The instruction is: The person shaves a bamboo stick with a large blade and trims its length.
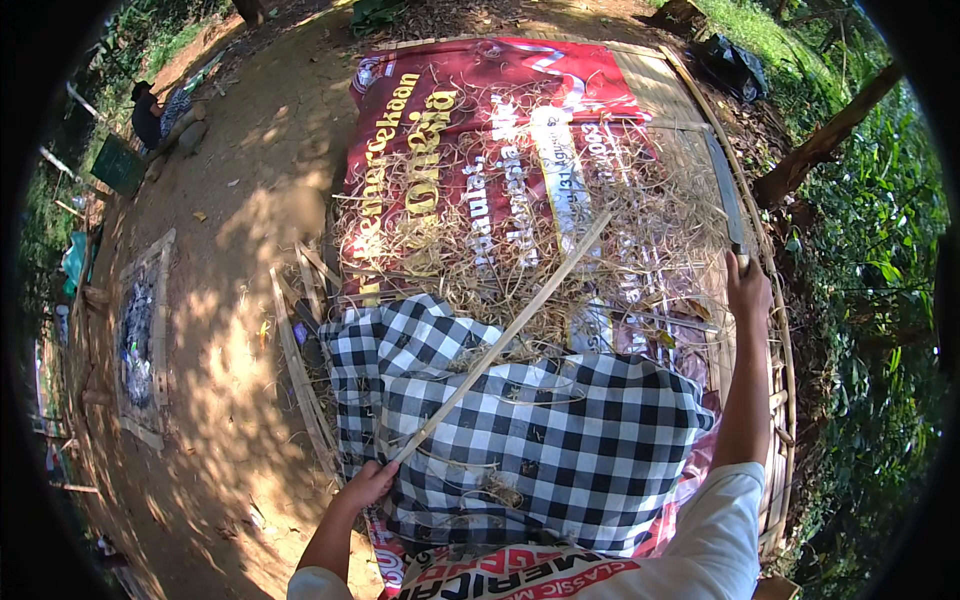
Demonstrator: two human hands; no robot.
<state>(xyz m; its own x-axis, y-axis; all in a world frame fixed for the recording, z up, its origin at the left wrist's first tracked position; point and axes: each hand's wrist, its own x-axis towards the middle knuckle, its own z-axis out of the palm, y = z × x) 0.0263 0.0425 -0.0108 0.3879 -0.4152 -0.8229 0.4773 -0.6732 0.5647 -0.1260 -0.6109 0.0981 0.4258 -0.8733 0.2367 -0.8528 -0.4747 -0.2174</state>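
Note:
My left hand (370, 482) is closed round the lower end of a long pale bamboo strip (505, 335), which slants up and to the right. On the right, my right hand (748, 285) grips the handle of a machete (724, 183), its long blade pointing away from me. A black-and-white checked cloth (530, 430) lies below the strip, with a few shavings on it. Beyond it, many thin curled shavings (470, 240) cover a red printed banner (490, 75).
The banner lies on a bamboo platform (640, 75) edged by a long pole. Bamboo pieces (303, 380) lie at its left. A person (147, 118) sits far left on the dirt ground. A framed ash patch (140, 335) is at left; a tree trunk (830, 135) and plants stand right.

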